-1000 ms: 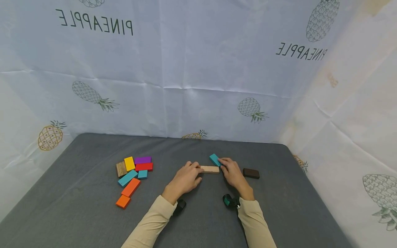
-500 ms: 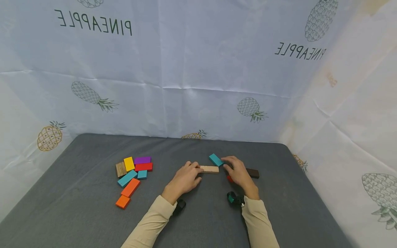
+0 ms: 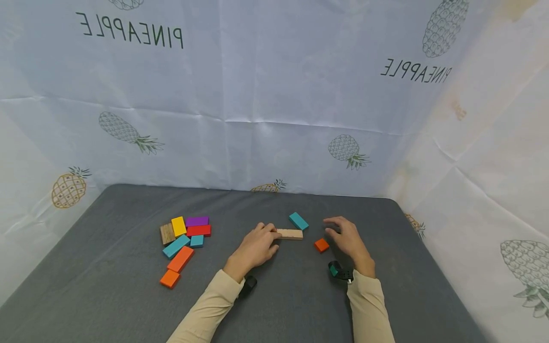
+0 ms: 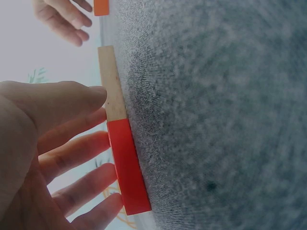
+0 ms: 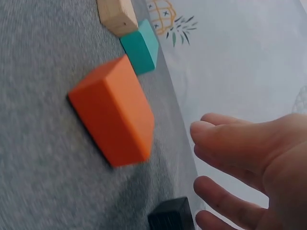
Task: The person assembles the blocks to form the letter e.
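In the head view, my left hand rests at the left end of a pale wooden block. The left wrist view shows a red block end to end with that pale block. My fingertips touch the red block's upper edge, and my thumb lies against the pale one. My right hand is raised, its fingers loosely bent and holding nothing. Left of it lies a small orange block, large in the right wrist view. Beyond sits a teal block, angled near the pale block's right end.
A group of coloured blocks lies on the left: purple, red, yellow, brown wood, teal and orange. A dark block sits beside my right hand. The grey table ends at a pineapple-print cloth.
My right hand has left the teal block and moved right, uncovering the orange block and covering the dark one in the head view. My left hand stays in place.
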`<state>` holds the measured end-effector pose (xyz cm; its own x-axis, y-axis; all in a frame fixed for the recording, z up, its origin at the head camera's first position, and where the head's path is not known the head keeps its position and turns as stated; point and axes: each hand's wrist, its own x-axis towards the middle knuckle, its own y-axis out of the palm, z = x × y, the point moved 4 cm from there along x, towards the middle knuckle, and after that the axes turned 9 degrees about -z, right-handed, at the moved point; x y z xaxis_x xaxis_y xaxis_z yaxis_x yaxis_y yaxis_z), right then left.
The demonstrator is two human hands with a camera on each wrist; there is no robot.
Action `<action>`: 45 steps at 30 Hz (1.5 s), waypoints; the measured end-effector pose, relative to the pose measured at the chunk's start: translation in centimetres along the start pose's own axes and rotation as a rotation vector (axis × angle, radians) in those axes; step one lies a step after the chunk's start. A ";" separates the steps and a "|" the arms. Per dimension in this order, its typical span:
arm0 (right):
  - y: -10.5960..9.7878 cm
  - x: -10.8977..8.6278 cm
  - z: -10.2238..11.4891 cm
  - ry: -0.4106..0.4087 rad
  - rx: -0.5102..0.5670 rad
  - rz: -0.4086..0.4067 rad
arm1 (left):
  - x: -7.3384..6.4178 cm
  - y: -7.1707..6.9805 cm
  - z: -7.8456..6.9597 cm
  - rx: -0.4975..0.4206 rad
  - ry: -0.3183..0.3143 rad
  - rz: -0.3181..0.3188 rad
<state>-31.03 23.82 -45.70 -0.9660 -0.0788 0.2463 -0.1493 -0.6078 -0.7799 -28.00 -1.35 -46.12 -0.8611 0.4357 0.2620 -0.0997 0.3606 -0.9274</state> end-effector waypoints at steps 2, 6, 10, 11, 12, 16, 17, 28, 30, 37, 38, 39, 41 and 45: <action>-0.2 -0.1 -0.2 0.007 -0.014 0.010 | 0.1 0.1 0.0 0.004 -0.002 0.002; -0.5 -0.2 -0.7 0.010 -0.030 0.030 | 0.0 0.2 0.0 0.004 -0.007 0.005; -1.0 -0.6 -1.4 0.036 -0.032 0.055 | -0.1 0.0 -0.1 -0.012 0.003 -0.016; -1.1 -0.7 -1.6 0.052 -0.032 0.062 | -0.1 -0.1 -0.2 -0.017 0.005 -0.020; -1.2 -0.8 -1.9 0.067 -0.032 0.069 | -0.1 -0.1 -0.2 -0.022 0.006 -0.023; -1.8 -1.1 -2.6 0.124 -0.041 0.096 | -0.1 -0.2 -0.2 -0.030 -0.004 -0.020; -1.9 -1.1 -2.7 0.133 -0.044 0.102 | -0.1 -0.2 -0.2 -0.031 -0.005 -0.019; -2.2 -1.1 -3.3 0.148 -0.053 0.137 | -0.1 -0.2 -0.1 -0.028 -0.007 -0.015; -2.3 -1.1 -3.3 0.140 -0.062 0.141 | -0.1 -0.2 -0.1 -0.026 -0.004 -0.014; -2.5 -1.3 -3.3 0.135 -0.072 0.142 | -0.2 -0.2 -0.1 -0.020 0.003 -0.022; -2.5 -1.3 -3.3 0.131 -0.072 0.142 | -0.2 -0.3 -0.1 -0.024 0.004 -0.025; -2.5 -1.3 -3.3 0.126 -0.074 0.140 | -0.2 -0.4 -0.1 -0.026 0.006 -0.027; -2.5 -1.3 -3.3 0.114 -0.078 0.134 | -0.2 -0.4 -0.2 -0.021 0.017 -0.039; -2.5 -1.2 -3.3 0.088 -0.082 0.116 | -0.2 -0.3 -0.2 -0.023 0.018 -0.036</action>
<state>-30.17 28.01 -45.95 -0.9920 -0.0732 0.1032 -0.0488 -0.5317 -0.8455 -27.73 -1.40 -45.80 -0.8483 0.4362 0.3002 -0.1191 0.3953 -0.9108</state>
